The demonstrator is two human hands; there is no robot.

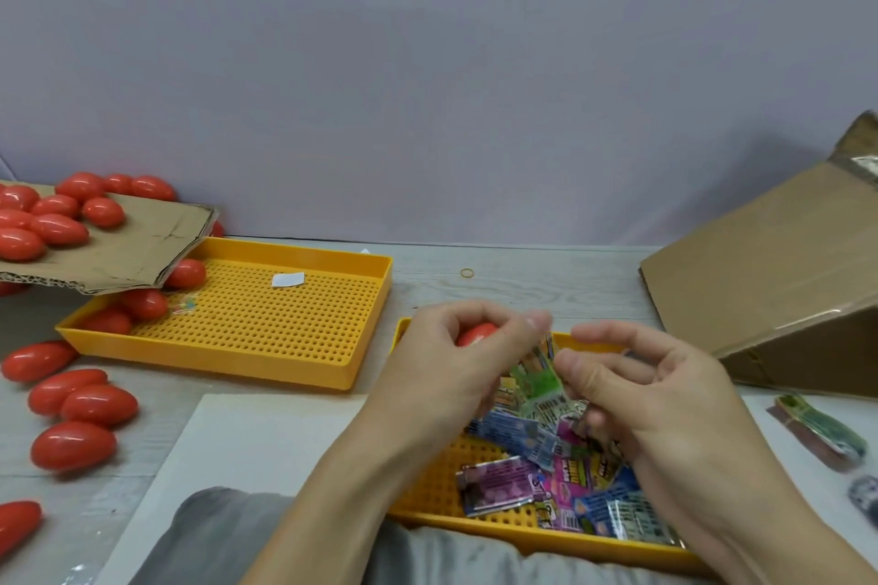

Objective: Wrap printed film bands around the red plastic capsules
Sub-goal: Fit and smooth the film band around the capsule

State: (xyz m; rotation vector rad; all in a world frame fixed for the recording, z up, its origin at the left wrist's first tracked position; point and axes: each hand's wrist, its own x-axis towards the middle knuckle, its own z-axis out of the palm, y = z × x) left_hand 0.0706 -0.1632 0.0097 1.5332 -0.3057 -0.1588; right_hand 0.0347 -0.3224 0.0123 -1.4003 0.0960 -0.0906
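A red capsule [476,334] is enclosed by the curled left hand [456,363] while a green printed film band [536,379] is pinched by the fingers [577,368] of the right hand [660,399].

The thin band could be creased or dropped if misaligned with the capsule's tip beside the fingers. Below them, loose bands [546,485] are held in a yellow tray [560,544]; their print is too blurred to be read.

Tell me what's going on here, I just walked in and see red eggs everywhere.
A person is banding capsules. The left hand grips one red capsule while the right hand pinches a printed film band beside it, not yet wrapped on. More bands lie in the near yellow tray; bare capsules wait at left.
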